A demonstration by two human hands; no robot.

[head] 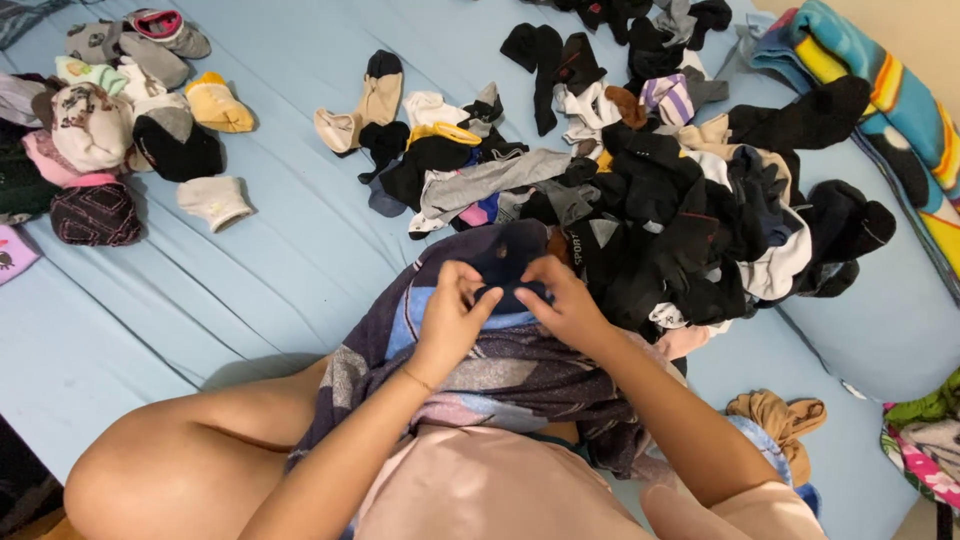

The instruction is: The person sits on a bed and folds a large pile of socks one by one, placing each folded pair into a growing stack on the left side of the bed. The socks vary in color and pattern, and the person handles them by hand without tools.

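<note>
Light blue bed sheet, loose sock pile, folded sock bundles, striped blanket

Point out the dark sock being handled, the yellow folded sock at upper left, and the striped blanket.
dark sock (508,262), head view, on its upper fabric.
yellow folded sock (218,105), head view, on its middle.
striped blanket (880,85), head view, on a blue stripe.

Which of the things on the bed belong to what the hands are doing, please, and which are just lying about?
In hand:
- left hand and right hand, both on a dark navy sock
- heap of loose socks
- folded sock bundles

Lying about:
- striped blanket
- tan cloth
- light blue bedsheet
</note>
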